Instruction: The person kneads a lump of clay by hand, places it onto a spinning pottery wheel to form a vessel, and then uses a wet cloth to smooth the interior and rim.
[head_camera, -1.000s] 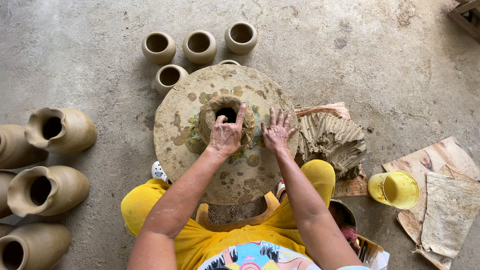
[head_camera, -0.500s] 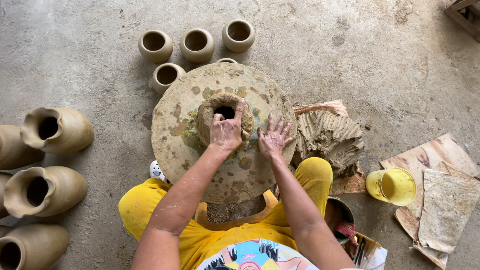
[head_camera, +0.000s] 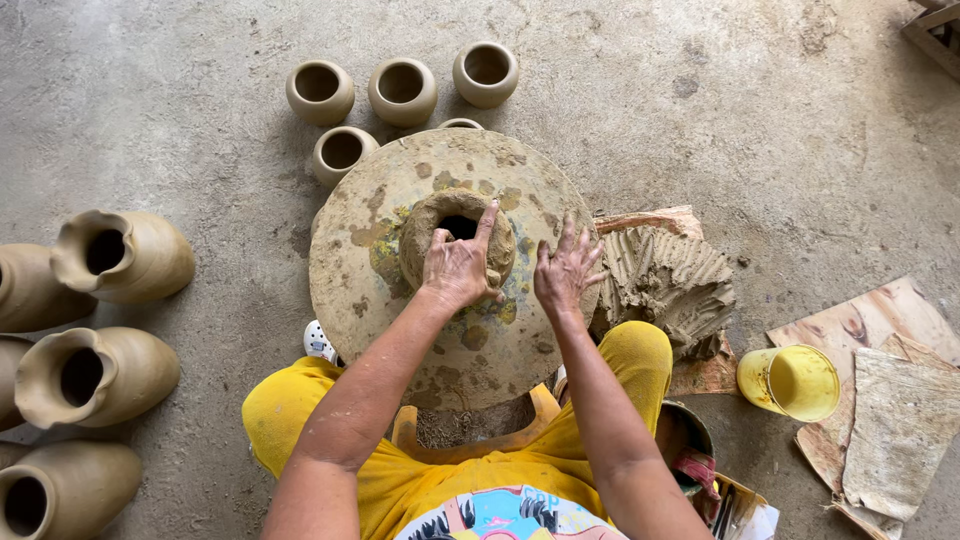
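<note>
No packages, labels, signs or screens appear anywhere in the frame, from the upper left corner to the lower right.

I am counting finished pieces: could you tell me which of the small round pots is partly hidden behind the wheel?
The fifth small pot, only its rim showing above the round wheel; the other four stand in full view.

Soft, even daylight fills the scene, bright without glare, and the shadows are faint and short, lying just beside the clay jugs (head_camera: 120, 255) on the concrete floor (head_camera: 780, 130). The picture is sharp throughout, with slight wide-angle stretching toward the edges.
</note>
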